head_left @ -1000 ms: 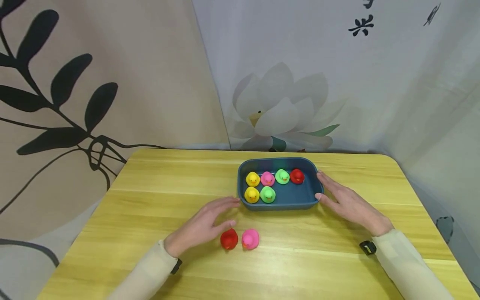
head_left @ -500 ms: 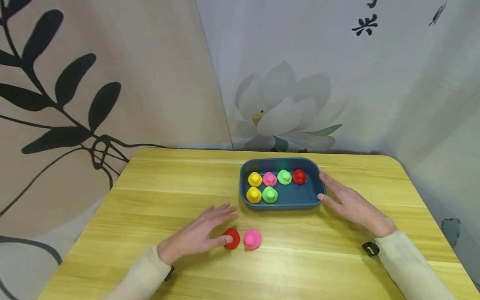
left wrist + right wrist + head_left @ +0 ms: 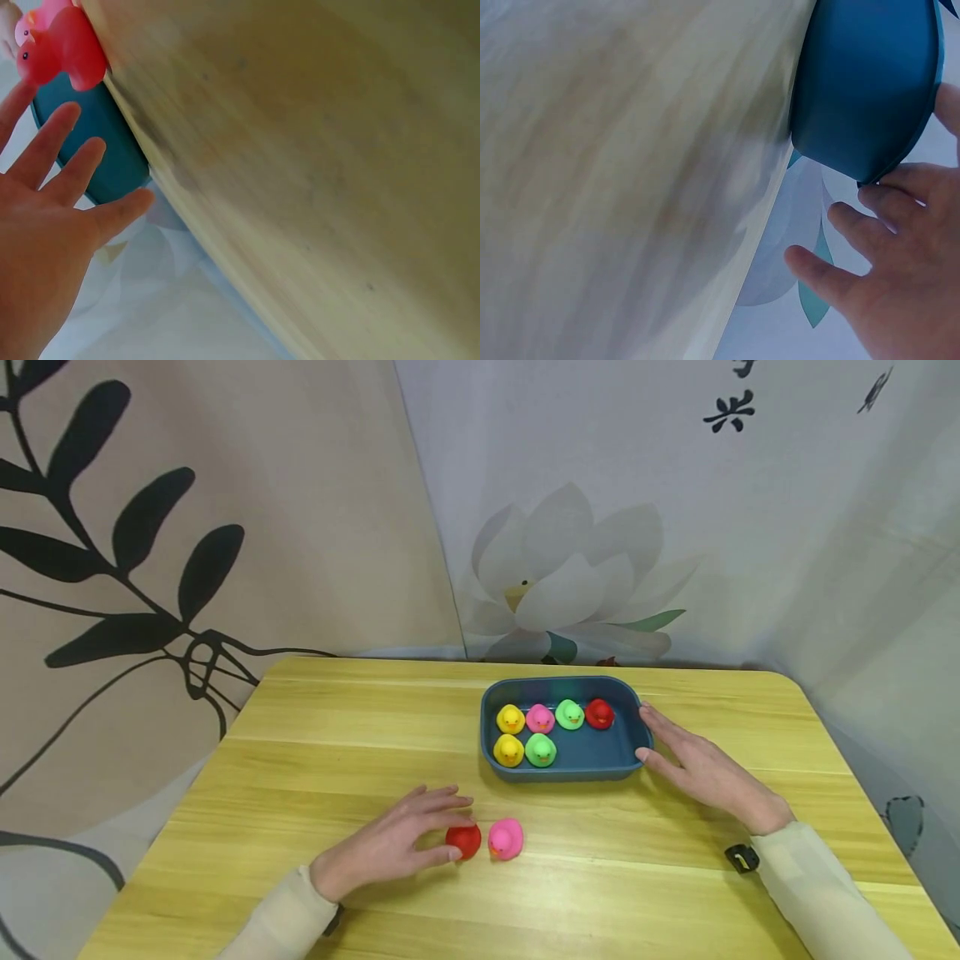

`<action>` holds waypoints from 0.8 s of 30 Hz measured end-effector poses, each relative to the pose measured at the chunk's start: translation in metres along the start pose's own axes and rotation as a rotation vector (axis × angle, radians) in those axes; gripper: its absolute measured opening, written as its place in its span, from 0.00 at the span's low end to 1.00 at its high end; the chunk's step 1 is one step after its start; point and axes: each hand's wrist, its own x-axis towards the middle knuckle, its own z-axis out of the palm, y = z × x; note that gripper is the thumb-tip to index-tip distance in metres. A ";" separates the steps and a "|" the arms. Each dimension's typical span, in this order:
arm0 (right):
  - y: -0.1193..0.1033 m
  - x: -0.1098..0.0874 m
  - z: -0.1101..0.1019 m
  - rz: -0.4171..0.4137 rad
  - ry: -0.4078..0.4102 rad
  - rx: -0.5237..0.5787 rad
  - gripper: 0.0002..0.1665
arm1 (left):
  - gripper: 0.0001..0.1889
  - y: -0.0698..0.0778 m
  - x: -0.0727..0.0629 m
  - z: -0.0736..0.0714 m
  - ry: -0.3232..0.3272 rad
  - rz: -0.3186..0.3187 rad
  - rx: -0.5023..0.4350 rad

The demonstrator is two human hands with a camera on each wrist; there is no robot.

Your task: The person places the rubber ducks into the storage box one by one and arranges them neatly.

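Observation:
My left hand (image 3: 401, 842) reaches over the table at a loose red rubber duck (image 3: 463, 842). Its thumb and index finger lie on either side of the duck, partly covering it; the other fingers are spread and fairly straight. In the left wrist view, a fingertip overlaps the red duck (image 3: 64, 52). Just right of it sits a pink rubber duck (image 3: 506, 840). My right hand (image 3: 708, 768) rests with extended fingers against the right end of a dark blue rectangular tray (image 3: 566, 774). The right wrist view shows fingertips at the rim of that tray (image 3: 866, 90).
Inside the tray, a back row has yellow (image 3: 511, 719), pink (image 3: 540, 719), green (image 3: 570, 715) and red (image 3: 600, 714) ducks. In front are another yellow duck (image 3: 508, 750) and green duck (image 3: 541, 750). Printed curtains (image 3: 337, 510) hang behind the wooden table (image 3: 360, 710).
My left hand has left the tray's left end and come back toward me, to the loose red duck. My right hand stays at the tray, and the ducks keep their places.

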 end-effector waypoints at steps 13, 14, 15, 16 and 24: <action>0.000 0.000 0.000 -0.013 0.009 -0.005 0.48 | 0.18 -0.001 0.000 0.002 0.011 0.004 0.000; 0.000 0.001 0.000 -0.015 0.010 -0.007 0.48 | 0.18 -0.001 0.000 0.002 0.012 0.005 -0.004; 0.000 0.001 0.000 -0.016 0.011 -0.007 0.48 | 0.18 -0.001 0.000 0.002 0.013 0.008 -0.007; 0.000 0.001 0.000 -0.017 0.013 -0.007 0.48 | 0.18 -0.002 0.000 0.002 0.013 0.008 -0.008; 0.000 0.002 0.000 -0.012 0.015 -0.003 0.48 | 0.17 -0.002 0.002 0.001 0.009 0.015 -0.064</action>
